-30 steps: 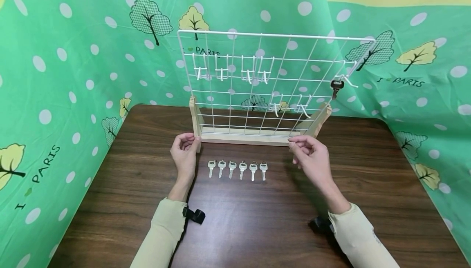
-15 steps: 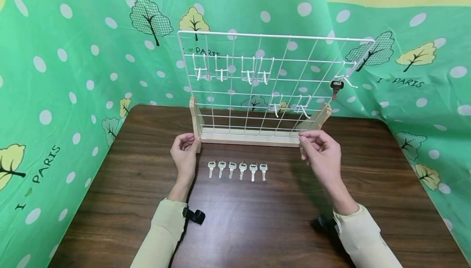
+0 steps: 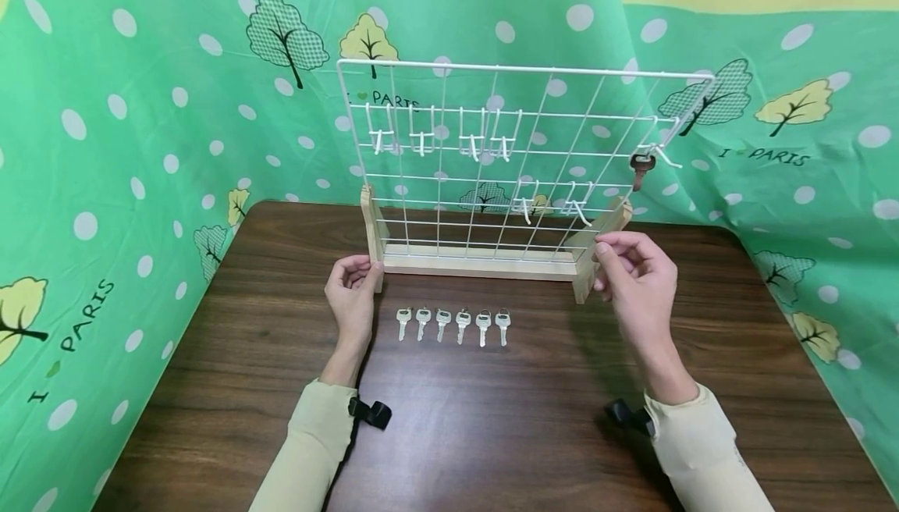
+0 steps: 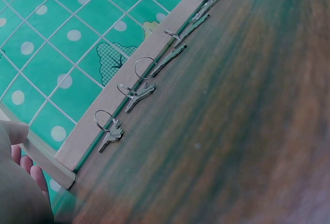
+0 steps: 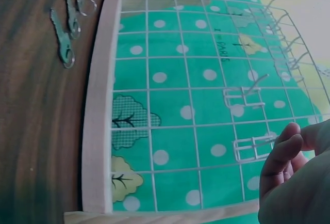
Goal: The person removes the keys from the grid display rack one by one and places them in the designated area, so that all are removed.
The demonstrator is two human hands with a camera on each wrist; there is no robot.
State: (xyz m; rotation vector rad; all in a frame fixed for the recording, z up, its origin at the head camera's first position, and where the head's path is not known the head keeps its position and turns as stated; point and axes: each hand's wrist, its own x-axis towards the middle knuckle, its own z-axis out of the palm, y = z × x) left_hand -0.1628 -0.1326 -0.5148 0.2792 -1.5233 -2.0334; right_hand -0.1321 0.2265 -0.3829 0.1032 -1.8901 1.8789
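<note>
A white wire grid rack (image 3: 440,179) stands upright on a wooden base (image 3: 477,263). My left hand (image 3: 353,293) pinches the lower part of its left wooden support (image 3: 373,219) between thumb and fingers. In front of the right wooden support (image 3: 605,232) is my right hand (image 3: 642,286), fingers curled and thumb meeting the index finger; nothing shows between them. The right wrist view has that hand (image 5: 299,177) in front of the grid, apart from the base. Several silver keys (image 3: 443,325) with rings lie in a row before the base.
White hooks (image 3: 473,145) hang on the upper grid, with two more hooks (image 3: 577,208) lower right. A dark-headed key (image 3: 642,168) hangs by the far-right hook. Behind the brown table (image 3: 492,434) is a green patterned cloth (image 3: 175,145).
My right hand has moved right and slightly up, from before the base's right end to the right support. The left hand stays on the left support; the keys have not moved.
</note>
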